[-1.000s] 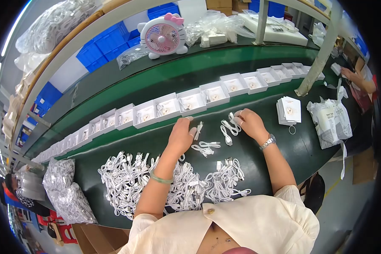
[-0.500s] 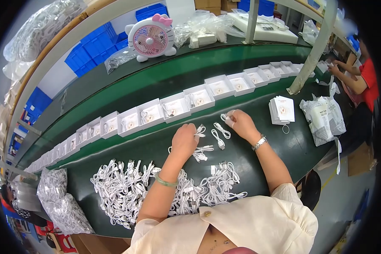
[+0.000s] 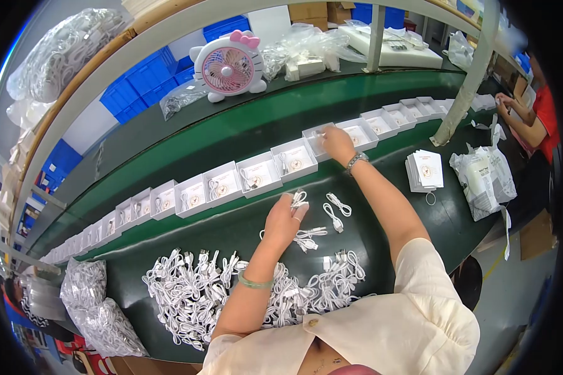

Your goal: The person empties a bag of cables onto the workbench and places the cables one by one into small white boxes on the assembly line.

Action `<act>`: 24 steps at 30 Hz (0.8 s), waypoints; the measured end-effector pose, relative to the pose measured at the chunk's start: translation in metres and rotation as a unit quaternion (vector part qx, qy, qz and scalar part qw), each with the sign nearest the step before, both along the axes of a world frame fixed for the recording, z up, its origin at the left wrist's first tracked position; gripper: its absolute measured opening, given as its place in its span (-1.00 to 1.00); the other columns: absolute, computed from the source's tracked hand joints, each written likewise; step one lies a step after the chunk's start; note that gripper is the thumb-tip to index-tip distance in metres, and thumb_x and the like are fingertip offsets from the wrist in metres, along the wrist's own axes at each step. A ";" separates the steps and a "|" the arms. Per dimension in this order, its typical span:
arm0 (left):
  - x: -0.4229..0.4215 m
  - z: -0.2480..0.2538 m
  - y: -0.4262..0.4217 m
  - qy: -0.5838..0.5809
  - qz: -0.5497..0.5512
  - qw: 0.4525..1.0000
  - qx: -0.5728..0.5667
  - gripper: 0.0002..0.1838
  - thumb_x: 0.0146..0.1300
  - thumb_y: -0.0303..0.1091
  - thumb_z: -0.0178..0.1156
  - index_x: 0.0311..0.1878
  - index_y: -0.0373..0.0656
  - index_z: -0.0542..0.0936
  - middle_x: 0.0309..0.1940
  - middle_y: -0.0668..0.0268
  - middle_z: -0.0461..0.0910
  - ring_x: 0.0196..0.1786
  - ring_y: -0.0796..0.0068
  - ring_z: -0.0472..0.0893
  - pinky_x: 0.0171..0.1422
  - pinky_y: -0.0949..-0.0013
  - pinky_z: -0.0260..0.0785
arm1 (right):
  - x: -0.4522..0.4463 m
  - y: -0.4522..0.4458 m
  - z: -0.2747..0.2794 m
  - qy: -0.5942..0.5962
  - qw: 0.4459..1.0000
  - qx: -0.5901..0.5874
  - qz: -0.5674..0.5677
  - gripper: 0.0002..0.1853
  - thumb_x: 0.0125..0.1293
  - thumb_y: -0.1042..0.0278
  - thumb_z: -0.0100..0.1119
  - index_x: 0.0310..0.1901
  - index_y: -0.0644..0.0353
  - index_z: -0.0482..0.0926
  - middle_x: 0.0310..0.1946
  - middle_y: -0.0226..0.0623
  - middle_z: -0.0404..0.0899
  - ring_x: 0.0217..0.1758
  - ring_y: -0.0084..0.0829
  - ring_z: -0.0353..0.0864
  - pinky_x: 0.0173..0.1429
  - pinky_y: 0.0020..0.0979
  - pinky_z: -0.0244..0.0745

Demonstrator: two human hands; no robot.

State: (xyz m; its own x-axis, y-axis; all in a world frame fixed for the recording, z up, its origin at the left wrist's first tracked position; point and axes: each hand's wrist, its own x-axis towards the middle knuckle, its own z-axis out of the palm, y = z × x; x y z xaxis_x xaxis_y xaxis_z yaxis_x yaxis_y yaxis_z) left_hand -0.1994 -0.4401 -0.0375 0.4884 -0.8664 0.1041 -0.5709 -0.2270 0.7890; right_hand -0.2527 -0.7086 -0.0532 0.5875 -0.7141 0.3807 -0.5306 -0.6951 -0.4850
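My left hand is closed on a coiled white USB cable, held above the green table. My right hand reaches into an open white box in the row, its fingers pinched around a white cable that is mostly hidden and blurred. Two loose coiled cables lie on the table to the right of my left hand. Some more cables lie just below that hand. A large pile of white cables spreads nearer my body.
Several open white boxes with printed cards form a long row; many hold a cable. A stack of cards and a plastic bag lie on the right. Bagged cables sit left. A fan stands behind; a co-worker is far right.
My right hand has moved from above the table up and left into a box. My left hand has turned, bringing its cable into clearer view. The whole view has shifted slightly.
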 end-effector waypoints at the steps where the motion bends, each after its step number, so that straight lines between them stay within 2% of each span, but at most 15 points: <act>1: 0.000 -0.003 0.000 -0.040 0.003 0.999 -0.008 -0.69 0.26 -0.22 0.20 -0.17 -0.31 0.46 -0.42 0.03 0.53 -0.33 0.06 0.54 -0.19 0.21 0.37 | 0.004 -0.001 -0.004 -0.001 1.000 -0.001 0.001 -0.73 0.12 0.21 0.23 -0.25 0.24 0.63 -0.36 -0.01 0.64 -0.23 -0.03 0.63 -0.10 -0.11 0.50; 2: 0.000 -0.005 0.000 -0.040 0.010 0.999 -0.030 -0.66 0.29 -0.14 0.16 -0.25 -0.31 0.46 -0.40 -0.05 0.54 -0.27 -0.11 0.51 -0.18 0.17 0.35 | 0.007 -0.001 -0.007 0.026 0.999 0.012 0.030 -0.71 0.13 0.20 0.21 -0.21 0.23 0.63 -0.33 -0.03 0.64 -0.21 -0.05 0.62 -0.09 -0.14 0.49; 6: 0.007 -0.011 -0.002 -0.032 0.016 0.999 0.000 -0.64 0.34 -0.11 0.07 -0.26 -0.31 0.47 -0.44 0.01 0.54 -0.30 0.01 0.53 -0.17 0.19 0.36 | -0.002 0.026 0.015 0.035 0.997 0.034 0.063 -0.71 0.21 0.22 0.16 -0.15 0.25 0.62 -0.25 -0.03 0.63 -0.15 -0.09 0.61 -0.07 -0.20 0.49; 8: 0.006 -0.015 -0.005 0.023 0.012 0.987 -0.158 -0.62 0.38 -0.07 0.02 -0.32 -0.26 0.47 -0.62 0.23 0.44 -0.55 0.32 0.45 -0.42 0.32 0.30 | -0.010 0.044 0.024 0.019 0.997 0.023 0.069 -0.70 0.23 0.21 0.16 -0.14 0.26 0.62 -0.22 -0.03 0.63 -0.15 -0.13 0.63 -0.06 -0.23 0.49; 9: 0.007 -0.015 -0.006 0.025 0.012 0.987 -0.158 -0.62 0.38 -0.07 0.02 -0.32 -0.26 0.47 -0.62 0.23 0.44 -0.55 0.32 0.45 -0.42 0.32 0.30 | -0.015 0.058 0.029 -0.032 0.982 0.094 0.161 -0.66 0.24 0.15 0.15 -0.14 0.27 0.62 -0.22 -0.01 0.62 -0.14 -0.16 0.62 -0.07 -0.25 0.50; 10: 0.010 -0.015 -0.004 0.184 0.025 0.976 -0.114 -0.62 0.39 -0.06 0.01 -0.35 -0.22 0.46 -0.67 0.36 0.34 -0.63 0.50 0.31 -0.53 0.42 0.16 | -0.020 0.075 0.035 -0.084 0.951 0.163 0.249 -0.62 0.26 0.09 0.14 -0.14 0.27 0.61 -0.21 0.00 0.62 -0.13 -0.19 0.62 -0.07 -0.26 0.51; 11: 0.012 -0.013 -0.003 0.337 0.036 0.938 -0.067 -0.62 0.40 -0.05 0.00 -0.37 -0.17 0.45 -0.72 0.48 0.23 -0.71 0.67 0.17 -0.64 0.52 0.02 | -0.026 0.094 0.047 -0.051 0.920 0.263 0.285 -0.58 0.28 0.04 0.14 -0.04 0.24 0.59 -0.19 -0.12 0.62 -0.10 -0.36 0.61 -0.10 -0.35 0.52; 12: 0.006 -0.002 -0.002 0.413 0.037 0.905 -0.092 -0.63 0.41 -0.02 -0.01 -0.39 -0.11 0.43 -0.73 0.61 0.08 -0.74 0.80 -0.01 -0.69 0.60 -0.22 | -0.030 0.107 0.043 -0.061 0.879 0.358 0.308 -0.59 0.31 0.05 0.13 0.01 0.22 0.56 -0.21 -0.27 0.62 -0.12 -0.47 0.58 -0.12 -0.43 0.52; 13: 0.004 0.004 0.000 0.413 0.036 0.905 -0.090 -0.63 0.41 -0.02 -0.01 -0.39 -0.11 0.43 -0.73 0.61 0.08 -0.74 0.80 -0.01 -0.69 0.60 -0.22 | -0.035 0.121 0.052 -0.046 0.864 0.374 0.333 -0.63 0.31 0.14 0.15 0.02 0.23 0.55 -0.27 -0.34 0.61 -0.20 -0.57 0.55 -0.15 -0.49 0.50; 15: 0.004 0.008 0.003 0.524 -0.053 0.841 -0.122 -0.61 0.40 0.02 0.00 -0.36 -0.13 0.43 -0.73 0.59 0.09 -0.74 0.79 0.01 -0.69 0.61 -0.18 | -0.039 0.136 0.053 -0.090 0.837 0.413 0.348 -0.69 0.29 0.25 0.18 -0.02 0.26 0.56 -0.33 -0.35 0.60 -0.28 -0.60 0.55 -0.17 -0.51 0.49; 17: 0.010 -0.001 0.004 0.541 -0.086 0.829 -0.108 -0.54 0.41 0.11 -0.09 -0.36 -0.12 0.41 -0.74 0.58 0.06 -0.75 0.78 0.00 -0.71 0.59 -0.17 | -0.043 0.137 0.057 -0.100 0.842 0.393 0.356 -0.72 0.28 0.29 0.19 -0.05 0.26 0.57 -0.35 -0.36 0.58 -0.31 -0.62 0.54 -0.18 -0.51 0.48; 19: 0.013 -0.009 0.003 0.673 -0.201 0.700 -0.126 -0.46 0.43 0.18 -0.21 -0.24 -0.17 0.46 -0.69 0.50 0.25 -0.71 0.72 0.14 -0.67 0.59 0.01 | -0.046 0.134 0.057 -0.109 0.846 0.372 0.365 -0.75 0.27 0.32 0.21 -0.08 0.27 0.58 -0.38 -0.37 0.57 -0.34 -0.63 0.53 -0.20 -0.52 0.47; 20: 0.013 -0.009 0.001 0.673 -0.203 0.700 -0.125 -0.46 0.43 0.18 -0.21 -0.24 -0.17 0.46 -0.69 0.50 0.25 -0.71 0.72 0.14 -0.67 0.59 0.01 | -0.048 0.129 0.055 -0.114 0.847 0.391 0.342 -0.76 0.27 0.30 0.20 -0.10 0.26 0.59 -0.37 -0.38 0.58 -0.34 -0.62 0.53 -0.22 -0.53 0.47; 23: 0.005 -0.007 -0.006 0.567 -0.092 0.813 -0.099 -0.44 0.44 0.12 -0.19 0.08 -0.22 0.46 -0.35 0.34 0.54 -0.48 0.59 0.41 -0.41 0.48 0.34 | -0.054 0.103 0.059 -0.130 0.869 0.402 0.258 -0.70 0.29 0.18 0.15 -0.07 0.21 0.60 -0.28 -0.40 0.59 -0.33 -0.58 0.56 -0.31 -0.54 0.49; 24: 0.002 -0.009 -0.007 0.425 -0.061 0.899 -0.086 -0.55 0.41 0.02 -0.06 0.02 -0.20 0.50 -0.35 0.34 0.54 -0.50 0.59 0.40 -0.40 0.48 0.33 | -0.055 0.088 0.061 -0.141 0.893 0.360 0.232 -0.70 0.31 0.20 0.13 -0.03 0.18 0.60 -0.30 -0.37 0.60 -0.34 -0.58 0.56 -0.33 -0.54 0.49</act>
